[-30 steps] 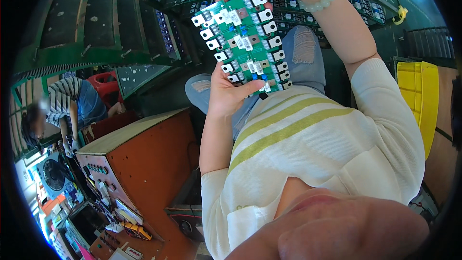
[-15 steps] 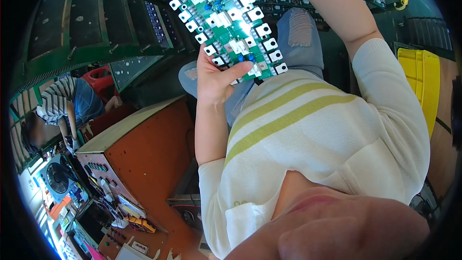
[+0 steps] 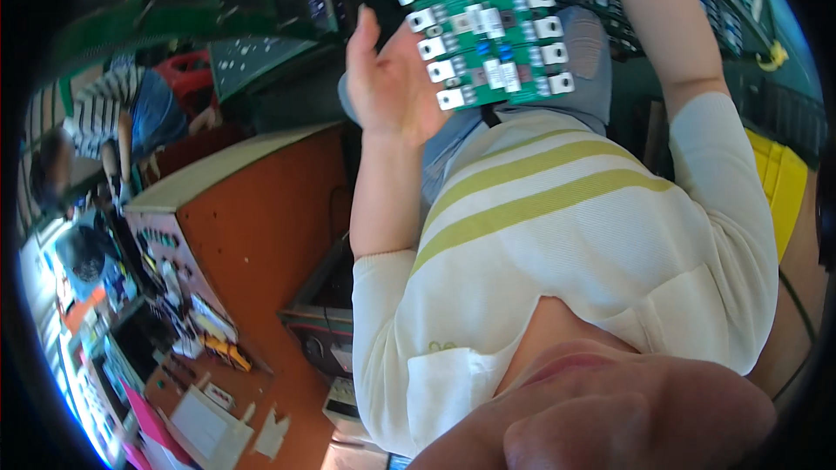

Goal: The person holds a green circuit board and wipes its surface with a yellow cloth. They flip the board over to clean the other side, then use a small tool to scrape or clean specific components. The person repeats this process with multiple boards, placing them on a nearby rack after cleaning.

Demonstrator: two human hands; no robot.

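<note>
A green circuit board [image 3: 475, 22] lies across the top middle of the view, its upper end cut off by the frame. White square tabs with holes line both long sides, with white blocks and blue parts down its centre. At its left edge is my left hand [image 3: 392, 78], thumb raised and apart from the fingers. Some of those fingers pass behind the board, so I cannot tell whether they touch it. My right forearm [image 3: 666, 26] reaches up to the top edge, and the right hand itself lies outside the picture.
Racks of similar boards [image 3: 601, 0] stand beyond my knees. A dark green-edged rack [image 3: 200, 30] fills the upper left. Left of me is an orange cabinet [image 3: 261, 200]. Farther left, a person in a striped top [image 3: 104, 100] bends near a fan [image 3: 83, 252]. A yellow crate [image 3: 775, 183] sits at right.
The board has moved up and right in the view and turned slightly. My left thumb has come off its face and the hand has opened. My right hand has left the picture at the top.
</note>
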